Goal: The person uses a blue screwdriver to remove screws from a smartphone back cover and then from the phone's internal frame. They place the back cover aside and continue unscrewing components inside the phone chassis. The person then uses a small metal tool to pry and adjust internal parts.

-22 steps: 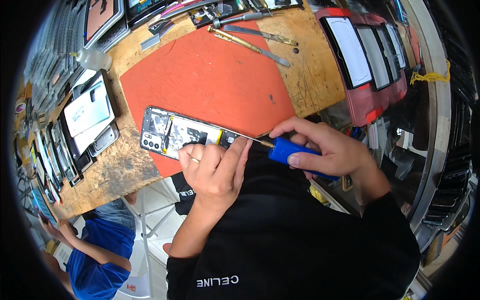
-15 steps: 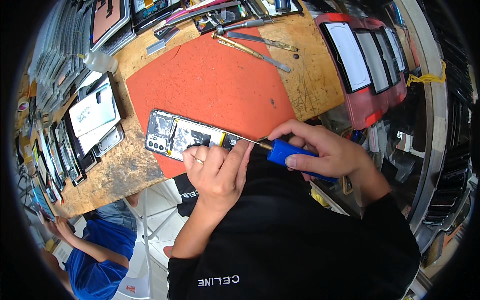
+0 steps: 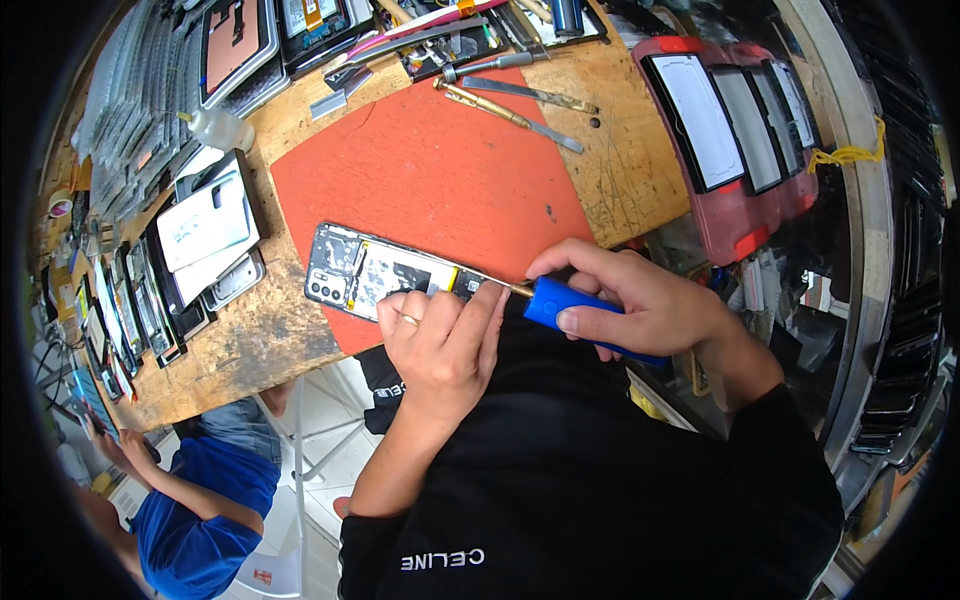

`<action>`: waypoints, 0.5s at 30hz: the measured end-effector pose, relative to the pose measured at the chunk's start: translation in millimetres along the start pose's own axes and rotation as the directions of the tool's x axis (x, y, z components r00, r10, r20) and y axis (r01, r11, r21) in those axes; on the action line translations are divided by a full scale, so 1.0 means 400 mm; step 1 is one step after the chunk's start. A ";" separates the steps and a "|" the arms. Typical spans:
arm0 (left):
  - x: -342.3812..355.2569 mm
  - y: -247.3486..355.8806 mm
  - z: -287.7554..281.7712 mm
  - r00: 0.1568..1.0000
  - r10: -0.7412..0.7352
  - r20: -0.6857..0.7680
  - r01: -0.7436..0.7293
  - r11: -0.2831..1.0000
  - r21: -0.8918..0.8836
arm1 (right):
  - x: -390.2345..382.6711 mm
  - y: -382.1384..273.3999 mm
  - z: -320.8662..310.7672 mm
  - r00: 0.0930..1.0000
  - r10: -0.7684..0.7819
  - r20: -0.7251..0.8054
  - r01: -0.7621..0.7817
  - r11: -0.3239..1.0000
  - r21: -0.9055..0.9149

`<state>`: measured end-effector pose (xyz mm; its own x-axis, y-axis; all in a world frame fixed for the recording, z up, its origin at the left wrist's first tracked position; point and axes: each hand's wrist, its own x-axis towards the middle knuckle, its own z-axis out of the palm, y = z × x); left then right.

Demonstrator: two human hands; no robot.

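Note:
A smartphone (image 3: 400, 271) with its back cover off lies on an orange-red mat (image 3: 430, 170), its inner parts and yellow-edged battery bay showing. My left hand (image 3: 437, 345) is closed over the phone's near edge and right end, holding it down. In my right hand (image 3: 640, 310) is a blue-handled electric tool (image 3: 560, 303) with a brass collar and a thin metal shaft. That shaft lies along the phone's right end, beside my left fingertips. Where its tip touches is hidden by my fingers.
Past the mat lie a brass-handled knife (image 3: 482, 104) and a flat metal blade (image 3: 530, 94). Phone back covers (image 3: 208, 225) and a squeeze bottle (image 3: 220, 128) stand at left. A red case (image 3: 715, 212) holds screens at right. Another person in a blue shirt (image 3: 205, 505) sits at lower left.
The view has shifted slightly, so the bench sits a little farther right. The blue-handled tool has moved a little left toward the phone, with less of its shaft showing. Both hands keep their grip.

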<state>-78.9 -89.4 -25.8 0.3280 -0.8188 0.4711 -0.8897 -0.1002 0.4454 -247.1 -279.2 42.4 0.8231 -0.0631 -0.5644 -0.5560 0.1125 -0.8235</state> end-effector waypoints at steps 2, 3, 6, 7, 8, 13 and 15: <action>-0.001 0.001 0.000 1.000 0.000 0.004 0.000 1.000 0.007 | 0.007 -0.001 0.003 1.000 -0.001 -0.004 0.001 1.000 -0.006; -0.001 0.001 -0.001 1.000 -0.001 0.006 0.001 1.000 0.011 | 0.010 -0.002 0.004 1.000 -0.001 -0.004 0.001 1.000 -0.009; -0.004 0.000 0.002 1.000 -0.002 0.006 0.002 1.000 0.005 | 0.017 0.001 0.007 1.000 -0.025 -0.008 0.025 1.000 -0.004; -0.004 -0.002 0.004 1.000 0.002 -0.002 -0.002 1.000 0.000 | 0.019 -0.001 0.007 1.000 -0.023 -0.005 0.023 1.000 -0.002; -0.003 -0.001 0.004 1.000 0.004 -0.003 -0.004 1.000 -0.001 | 0.020 -0.005 0.008 1.000 -0.021 -0.002 0.021 1.000 0.000; -0.013 -0.018 -0.003 0.999 0.039 -0.037 -0.042 0.994 -0.097 | 0.028 -0.032 0.006 1.000 -0.009 0.013 0.009 1.000 -0.029; -0.026 -0.034 -0.005 0.995 0.029 -0.098 -0.050 0.975 -0.214 | 0.034 -0.041 0.007 1.000 -0.001 0.019 0.002 0.999 -0.034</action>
<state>-69.6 -78.5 -35.2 0.3316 -0.7617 0.5566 -0.8162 0.0642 0.5742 -226.4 -279.0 48.4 0.8257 -0.0447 -0.5623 -0.5582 0.0786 -0.8260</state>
